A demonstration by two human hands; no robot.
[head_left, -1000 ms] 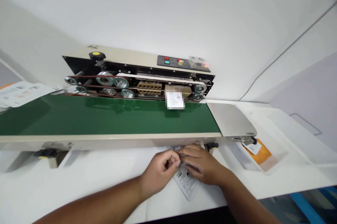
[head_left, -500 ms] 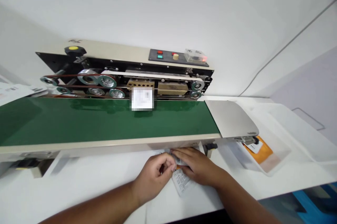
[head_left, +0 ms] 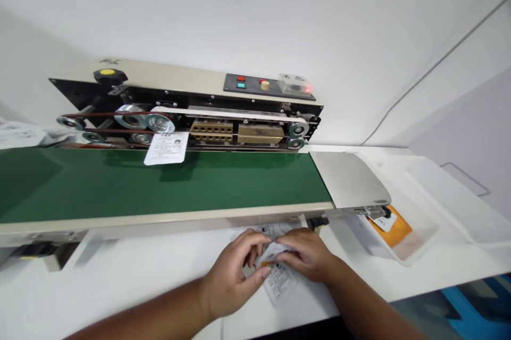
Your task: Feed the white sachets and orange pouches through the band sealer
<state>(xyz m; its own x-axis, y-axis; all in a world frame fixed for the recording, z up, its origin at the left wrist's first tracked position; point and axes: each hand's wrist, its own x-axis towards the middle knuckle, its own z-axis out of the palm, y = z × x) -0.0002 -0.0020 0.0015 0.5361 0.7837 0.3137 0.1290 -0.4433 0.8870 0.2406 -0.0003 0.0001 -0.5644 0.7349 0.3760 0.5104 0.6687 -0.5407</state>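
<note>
Below the green belt, my left hand and my right hand meet over the white table. Between them is a small printed packet with a bit of orange at its lower edge. The fingers of my right hand close on its right side, while my left hand curls at its left with thumb and fingertips on it. More printed packets lie flat beneath my hands. A white printed packet hangs from the rollers of the sealing machine, over the green belt.
At the right, a clear plastic bin holds an orange packet. A metal plate ends the belt on the right. White packets lie at the far left. Black knobs project below the belt's front edge.
The packet in the machine has moved left along the belt. My left hand's fingers have opened out around the small packet, which is now raised between both hands.
</note>
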